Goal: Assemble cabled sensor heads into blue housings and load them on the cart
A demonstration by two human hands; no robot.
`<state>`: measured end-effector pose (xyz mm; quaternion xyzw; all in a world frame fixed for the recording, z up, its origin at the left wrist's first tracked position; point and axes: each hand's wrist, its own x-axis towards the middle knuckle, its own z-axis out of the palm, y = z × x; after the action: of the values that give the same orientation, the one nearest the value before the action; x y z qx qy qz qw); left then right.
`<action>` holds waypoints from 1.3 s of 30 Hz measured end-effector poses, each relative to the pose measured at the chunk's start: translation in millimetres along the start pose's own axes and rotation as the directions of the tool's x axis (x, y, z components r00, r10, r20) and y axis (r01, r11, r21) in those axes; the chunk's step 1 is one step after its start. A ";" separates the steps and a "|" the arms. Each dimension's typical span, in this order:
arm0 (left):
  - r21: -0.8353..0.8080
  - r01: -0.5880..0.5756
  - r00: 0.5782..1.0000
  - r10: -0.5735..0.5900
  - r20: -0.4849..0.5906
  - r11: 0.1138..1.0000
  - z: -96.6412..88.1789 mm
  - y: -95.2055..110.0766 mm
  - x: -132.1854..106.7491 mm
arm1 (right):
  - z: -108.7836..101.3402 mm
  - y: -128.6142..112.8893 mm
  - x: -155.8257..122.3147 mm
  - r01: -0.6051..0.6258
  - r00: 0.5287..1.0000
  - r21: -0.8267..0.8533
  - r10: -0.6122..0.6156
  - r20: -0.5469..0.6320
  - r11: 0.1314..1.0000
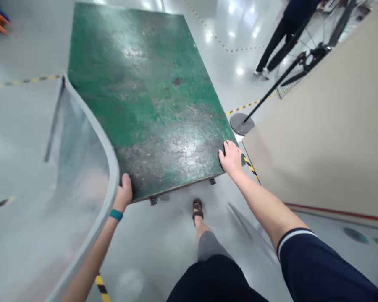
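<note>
A large worn green tabletop (157, 84) stretches away in front of me, its surface scuffed dark toward the near end. My left hand (124, 193) grips its near left corner, thumb against the edge; the other fingers are mostly hidden behind a curved see-through panel (85, 167) with a grey rim. At the near right corner, my right hand (231, 156) rests on top with its fingers laid out and thumb apart. Small dark fittings (153, 201) show under the near edge.
A pale beige panel (327, 117) stands close on the right. Beyond the right corner is a round stand base (242, 124) with a black pole. Another person (283, 35) stands near a bicycle (318, 54) at the back. Yellow-black tape (250, 165) marks the grey floor.
</note>
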<state>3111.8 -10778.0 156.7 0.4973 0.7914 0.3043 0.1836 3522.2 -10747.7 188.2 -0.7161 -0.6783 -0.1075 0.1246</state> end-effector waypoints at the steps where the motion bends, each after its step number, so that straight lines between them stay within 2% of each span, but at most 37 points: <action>1: 0.028 -0.022 1.000 0.022 -0.016 0.999 -8.2 0.0 4.5 | -4.8 -7.0 0.3 -0.013 1.000 -0.007 0.013 -0.006 1.000; 6: 0.203 -0.148 0.982 0.169 -0.089 0.968 -35.7 -11.6 24.1 | -29.8 -40.1 3.1 -0.047 0.999 -0.062 0.047 -0.012 0.997; 10: 0.231 -0.166 0.975 0.194 -0.104 0.959 -46.8 -24.5 30.8 | -45.7 -55.4 1.8 -0.052 0.999 -0.102 0.053 0.006 0.993; 14: 0.269 -0.183 0.967 0.222 -0.124 0.946 -57.1 -30.2 27.6 | -57.6 -60.2 -5.0 -0.065 0.997 -0.122 0.070 0.039 0.990; 17: 0.311 -0.196 0.967 0.236 -0.094 0.930 -62.8 -23.7 24.5 | -62.3 -56.1 -6.7 -0.080 0.996 -0.114 0.083 0.024 0.990; 20: 0.351 -0.179 0.975 0.213 -0.061 0.919 -67.4 -6.5 22.9 | -66.7 -47.4 1.9 -0.086 0.996 -0.081 0.086 -0.001 0.993; 23: 0.375 -0.129 0.983 0.167 -0.072 0.918 -74.8 10.6 18.6 | -77.2 -41.0 12.4 -0.071 0.997 -0.046 0.071 0.003 0.996; 25: 0.387 -0.110 0.985 0.151 -0.078 0.916 -82.5 12.3 16.0 | -85.7 -44.0 12.5 -0.066 0.998 -0.028 0.067 0.020 0.997; 27: 0.399 -0.114 0.986 0.153 -0.067 0.910 -90.9 2.7 18.3 | -90.4 -55.0 5.8 -0.072 0.996 -0.017 0.073 0.042 0.997; 30: 0.408 -0.126 0.989 0.149 -0.025 0.904 -96.4 -24.5 35.6 | -82.6 -79.5 -8.1 -0.099 0.993 -0.019 0.100 0.067 0.995; 33: 0.410 -0.105 0.994 0.098 0.038 0.906 -87.6 -44.6 61.7 | -60.8 -95.2 -13.0 -0.134 0.988 -0.031 0.136 0.076 0.991; 36: 0.426 -0.094 0.995 0.066 0.079 0.900 -72.2 -44.0 78.1 | -42.5 -92.7 -8.2 -0.145 0.986 -0.053 0.149 0.081 0.988; 39: 0.437 -0.120 0.993 0.105 0.058 0.891 -59.3 -26.2 79.8 | -36.8 -75.3 0.8 -0.142 0.987 -0.084 0.147 0.063 0.986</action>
<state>3024.0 -10732.4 184.6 0.5759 0.8063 0.1196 0.0617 3447.7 -10755.2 225.7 -0.7711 -0.6236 -0.1000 0.0802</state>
